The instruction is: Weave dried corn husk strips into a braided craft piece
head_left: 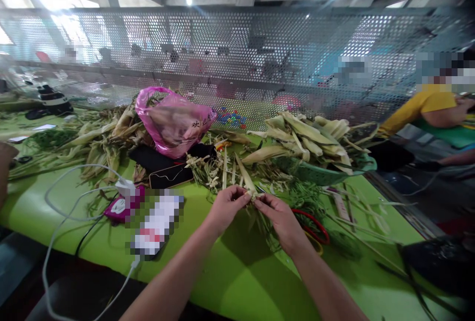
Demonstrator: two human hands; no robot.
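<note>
Both hands meet over the green table [208, 266], pinching a pale corn husk strip [245, 175] between them. My left hand [230, 206] has its thumb and fingers closed on the husk's lower end. My right hand [276, 214] is closed on the same end from the other side. The strip points up and away from the fingers; its gripped end looks folded or knotted, though the fingertips partly hide it. Behind it lie small husk scraps [210, 172]. Red-handled scissors [315, 224] lie beside my right hand.
A green basket [319, 175] heaped with dried husks [308, 138] stands at back right. A pink plastic bag [170, 123] sits at back centre. To the left are a phone [158, 224], a purple power strip [124, 207] and white cables. A person in yellow [426, 108] sits at right.
</note>
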